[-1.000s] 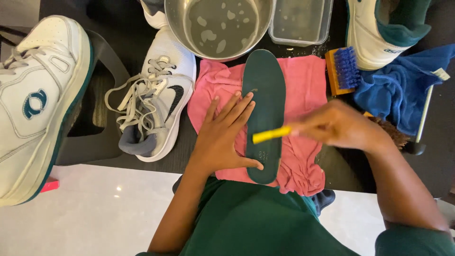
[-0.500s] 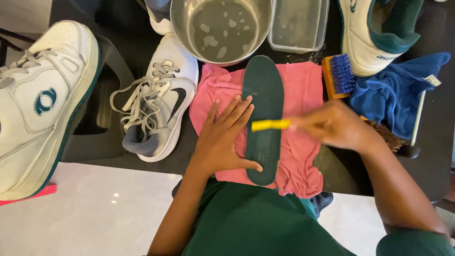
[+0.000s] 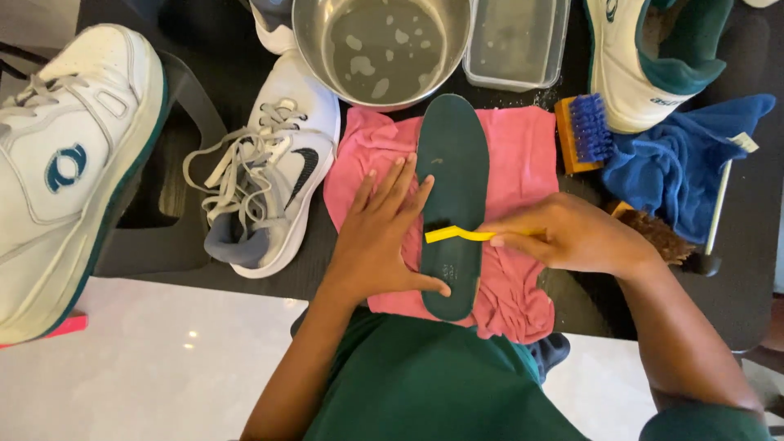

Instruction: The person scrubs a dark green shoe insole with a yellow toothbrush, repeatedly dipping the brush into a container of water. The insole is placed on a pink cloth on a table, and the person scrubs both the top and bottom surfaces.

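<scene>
2 hands work over a dark green insole (image 3: pixel 453 192) that lies lengthwise on a pink cloth (image 3: pixel 523 155), toe toward the bowl. The left hand (image 3: pixel 380 237) lies flat with fingers spread, palm on the cloth and fingertips and thumb on the insole's left edge, pinning it; it grips nothing. The right hand (image 3: pixel 572 237) is closed around the handle of a yellow brush (image 3: pixel 457 234), whose head rests across the middle of the insole. The hands are apart, with the insole between them.

Just beyond the insole's toe stands a steel bowl (image 3: pixel 314 33) of soapy water, its rim overlapping the cloth's far edge. Beside it to the right sits a clear plastic tub (image 3: pixel 559 37). Right of the cloth a blue-bristled scrub brush (image 3: pixel 584 131) lies on its side, touching a crumpled blue towel (image 3: pixel 678 171). A brown-bristled brush (image 3: pixel 657 233) shows partly behind the right wrist, next to a thin white and black stick (image 3: pixel 717 204).

1 white and grey sneaker (image 3: pixel 273 188) with loose laces lies left of the cloth, close to the left hand. Farther left a large white and green sneaker (image 3: pixel 65 171) fills the edge of the view. Another white and green shoe (image 3: pixel 645 65) stands at the top right, above the towel. All of it sits on a dark table (image 3: pixel 727 302). A green shirt (image 3: pixel 433 384) fills the bottom.
</scene>
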